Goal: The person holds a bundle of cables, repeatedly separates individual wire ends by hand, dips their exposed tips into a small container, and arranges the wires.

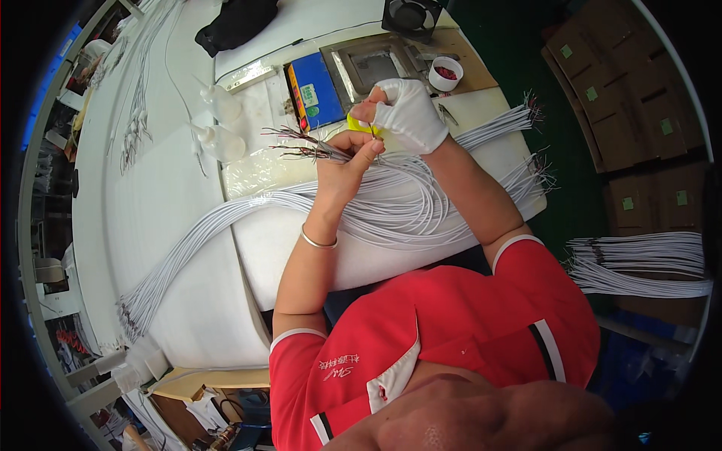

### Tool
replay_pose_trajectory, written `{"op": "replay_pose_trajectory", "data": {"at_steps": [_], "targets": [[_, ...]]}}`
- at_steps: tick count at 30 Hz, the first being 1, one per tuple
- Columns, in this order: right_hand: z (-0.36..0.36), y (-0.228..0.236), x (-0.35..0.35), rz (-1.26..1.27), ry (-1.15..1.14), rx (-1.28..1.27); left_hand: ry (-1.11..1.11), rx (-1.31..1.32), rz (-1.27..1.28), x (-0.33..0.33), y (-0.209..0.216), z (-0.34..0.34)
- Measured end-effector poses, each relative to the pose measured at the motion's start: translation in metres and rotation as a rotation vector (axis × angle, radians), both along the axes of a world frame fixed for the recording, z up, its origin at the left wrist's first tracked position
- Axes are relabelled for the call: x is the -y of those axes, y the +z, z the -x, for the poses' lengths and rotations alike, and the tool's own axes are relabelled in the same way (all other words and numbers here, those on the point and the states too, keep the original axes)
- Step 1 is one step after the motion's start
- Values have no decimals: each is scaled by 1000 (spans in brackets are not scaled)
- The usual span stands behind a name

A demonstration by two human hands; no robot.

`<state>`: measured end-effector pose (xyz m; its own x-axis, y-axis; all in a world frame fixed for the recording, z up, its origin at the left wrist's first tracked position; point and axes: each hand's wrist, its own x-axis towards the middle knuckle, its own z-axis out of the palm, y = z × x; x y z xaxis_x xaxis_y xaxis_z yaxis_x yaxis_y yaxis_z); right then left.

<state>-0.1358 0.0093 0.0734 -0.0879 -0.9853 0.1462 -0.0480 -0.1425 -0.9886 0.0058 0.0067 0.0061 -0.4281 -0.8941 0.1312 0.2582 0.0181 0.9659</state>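
Observation:
My left hand (pixel 346 164) is closed round a bunch of white cables (pixel 328 151) whose dark and reddish stripped wire ends (pixel 292 143) fan out to its left. Its thumb and forefinger pinch near a thin wire tip. Just above and to the right, my right hand (pixel 406 114), in a white fingerless glove, has its bare fingers bent together close to that tip. What they hold is too small to name. A yellow item (pixel 361 125) shows beside those fingers. Beneath both hands, a thick looped bundle of white cables (pixel 406 203) runs across the padded table.
Beyond my hands stand a metal box with a blue panel (pixel 316 89), a white cup of red bits (pixel 445 74) and a black fan (pixel 411 16). Squeeze bottles (pixel 222 143) stand left. More cables (pixel 639 263) lie right, near stacked cartons (pixel 624 90).

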Motion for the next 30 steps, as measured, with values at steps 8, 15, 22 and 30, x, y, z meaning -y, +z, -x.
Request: {"op": "replay_pose_trajectory", "data": {"at_steps": [8,15,22,30], "targets": [[7,-2,6,16,118,161,-10,28,-53,1,2,-2],[2,7,-3,60,-24,-210,-33,-25,5,0,1,-1],[-9,-9,10,80,-176,18,13,7,31,4,4,0],[-5,-30,20,93,-249,131,29,67,31,6,5,4]]}}
